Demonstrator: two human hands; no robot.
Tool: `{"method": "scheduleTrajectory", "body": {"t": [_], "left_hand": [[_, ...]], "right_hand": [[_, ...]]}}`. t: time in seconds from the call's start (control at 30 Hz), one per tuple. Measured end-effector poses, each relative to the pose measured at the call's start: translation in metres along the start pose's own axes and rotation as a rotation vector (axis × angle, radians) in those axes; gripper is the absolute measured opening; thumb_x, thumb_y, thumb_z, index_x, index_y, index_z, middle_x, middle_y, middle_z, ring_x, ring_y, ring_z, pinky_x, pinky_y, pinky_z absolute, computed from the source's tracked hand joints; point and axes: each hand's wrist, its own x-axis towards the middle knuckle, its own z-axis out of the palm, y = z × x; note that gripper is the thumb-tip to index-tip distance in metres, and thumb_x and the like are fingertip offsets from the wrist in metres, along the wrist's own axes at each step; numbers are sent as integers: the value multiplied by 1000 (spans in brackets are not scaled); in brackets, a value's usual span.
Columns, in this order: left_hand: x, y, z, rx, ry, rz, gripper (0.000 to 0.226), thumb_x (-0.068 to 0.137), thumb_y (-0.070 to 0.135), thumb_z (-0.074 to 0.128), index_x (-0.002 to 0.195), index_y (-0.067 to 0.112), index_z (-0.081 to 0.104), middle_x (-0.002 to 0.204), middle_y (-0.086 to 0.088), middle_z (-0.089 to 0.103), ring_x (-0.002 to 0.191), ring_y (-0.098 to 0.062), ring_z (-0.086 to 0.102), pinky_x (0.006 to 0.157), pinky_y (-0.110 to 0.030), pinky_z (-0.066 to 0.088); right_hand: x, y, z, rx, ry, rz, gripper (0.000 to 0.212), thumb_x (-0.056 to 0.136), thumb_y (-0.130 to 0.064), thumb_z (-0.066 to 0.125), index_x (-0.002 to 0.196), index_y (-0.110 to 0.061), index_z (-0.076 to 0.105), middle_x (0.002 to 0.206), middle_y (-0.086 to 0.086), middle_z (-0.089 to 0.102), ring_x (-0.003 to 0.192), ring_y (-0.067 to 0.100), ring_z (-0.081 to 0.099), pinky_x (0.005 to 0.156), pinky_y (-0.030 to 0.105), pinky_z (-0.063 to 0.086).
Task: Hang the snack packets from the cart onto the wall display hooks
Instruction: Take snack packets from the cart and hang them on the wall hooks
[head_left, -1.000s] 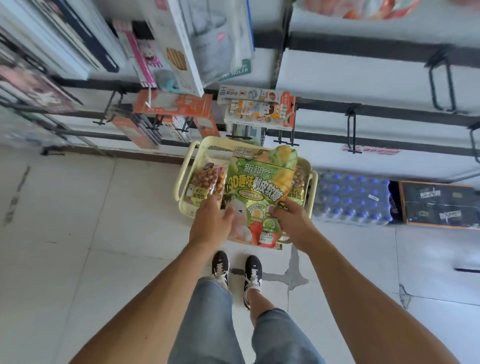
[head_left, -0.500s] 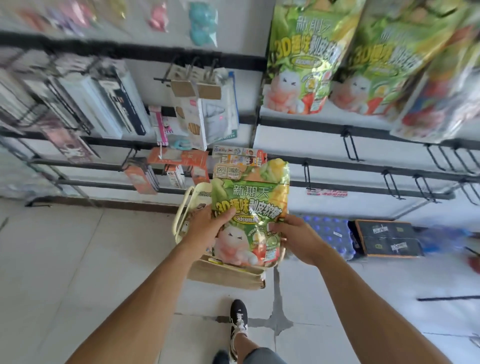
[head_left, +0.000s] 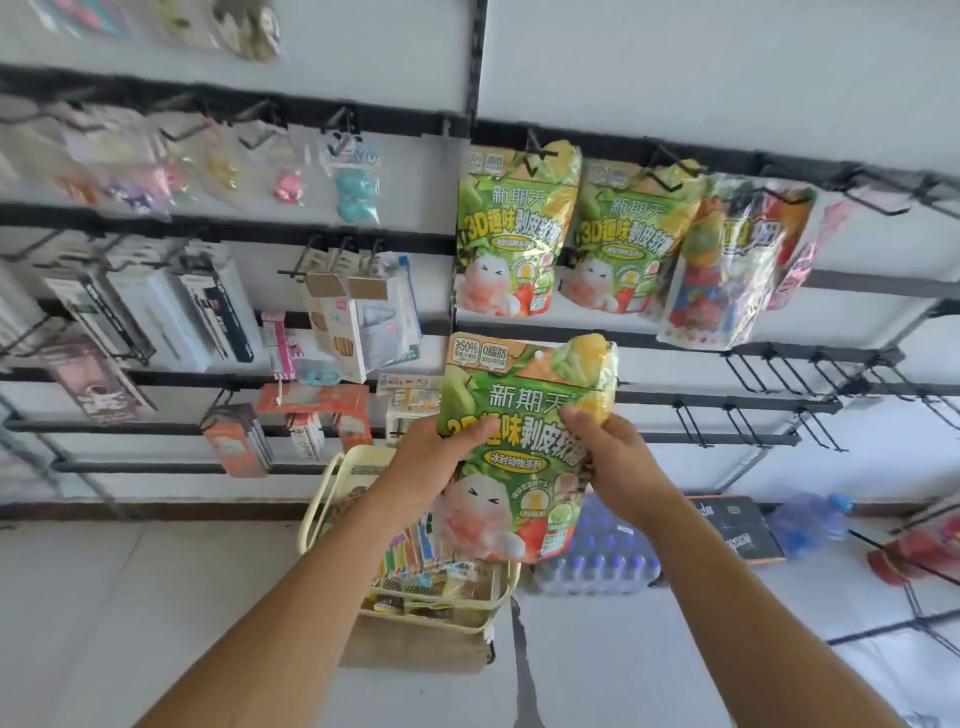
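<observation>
Green pkt (head_left: 524, 447) pinched btwn both hands' fingers (head_left: 480, 426), prob. thumbs front.

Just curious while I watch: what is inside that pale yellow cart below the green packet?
The cart shows a row of colourful small packets and some brown items lower down. The green packet, gripped by the left hand and right hand, covers the rest.

Likely a shop: hooks (head_left: 691, 423) hold packaged goods (head_left: 511, 234).

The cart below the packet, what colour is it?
Pale yellow cart, seen in the head view.
</observation>
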Motion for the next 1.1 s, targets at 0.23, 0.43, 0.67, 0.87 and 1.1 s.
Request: {"method": "scheduleTrajectory", "body": {"t": [0.23, 0.43, 0.67, 0.87, 1.1], "left_hand": [[19, 46, 59, 81, -30, 77, 28, 78, 58, 72, 93, 34, 76, 101, 8, 76, 104, -13, 68, 101, -39, 46], [40, 87, 135, 129, 84, 220, 32, 93, 43, 62, 101, 14, 73, 103, -11, 73, 93, -16, 64, 78, -22, 43], [71, 96, 202, 149, 200, 176, 28, 92, 43, 65, 96, 17, 73, 100, -11, 74, 101, -25, 66, 92, -34, 46], [83, 99, 221, 167, 308, 189, 53, 94, 51, 56, 78, 1, 57, 74, -11, 50, 71, -19, 47, 71, -34, 37], [119, 122, 206, 95, 366, 243, 46, 91, 43, 66, 80, -1, 59, 72, -10, 53, 68, -16, 48, 68, -31, 37]], "right_hand": [[-5, -46, -59, 66, 98, -160, 26, 93, -28, 66, 101, -4, 71, 99, 18, 75, 92, 37, 73, 80, 46, 59], [0, -68, -131, 99, 115, -191, 28, 92, -28, 68, 103, -2, 71, 101, 20, 74, 95, 40, 72, 90, 61, 54], [15, -76, -201, 112, 102, -197, 29, 96, -33, 61, 106, -5, 67, 96, 16, 76, 89, 35, 74, 87, 56, 57], [34, -77, -217, 61, 103, -208, 29, 94, -32, 65, 100, -5, 71, 97, 19, 75, 94, 39, 72, 90, 59, 54], [66, -100, -204, -28, 164, -273, 39, 91, -46, 66, 89, -7, 69, 84, 15, 73, 86, 44, 69, 77, 47, 58]]}}
